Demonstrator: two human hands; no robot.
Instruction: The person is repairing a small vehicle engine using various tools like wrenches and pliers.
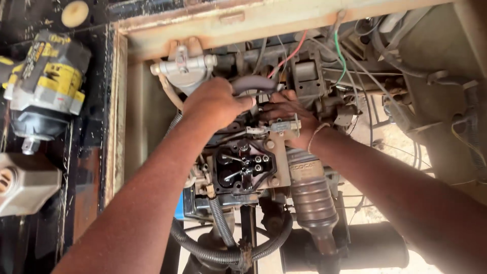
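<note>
left hand (215, 101) gripping grey hose (253, 82) | right hand (289, 114) grip unclear | cramped engine bay (243, 23) edge

Yellow-black label (50, 76) on left power tool (43, 94)

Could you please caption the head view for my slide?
Left hand grips a grey hose while the right hand works beside it inside an engine bay.

Looking straight down through a rusty, cream-painted metal frame (253, 23), paint flaking along its edge. Below, pale sandy ground (393, 144) shows in bright daylight. On the left, a dark scratched metal ledge (94, 167) carries a yellow-and-black power tool (45, 89) and a grey casing (25, 185). Loose wires (342, 63) trail across the right side.
</note>
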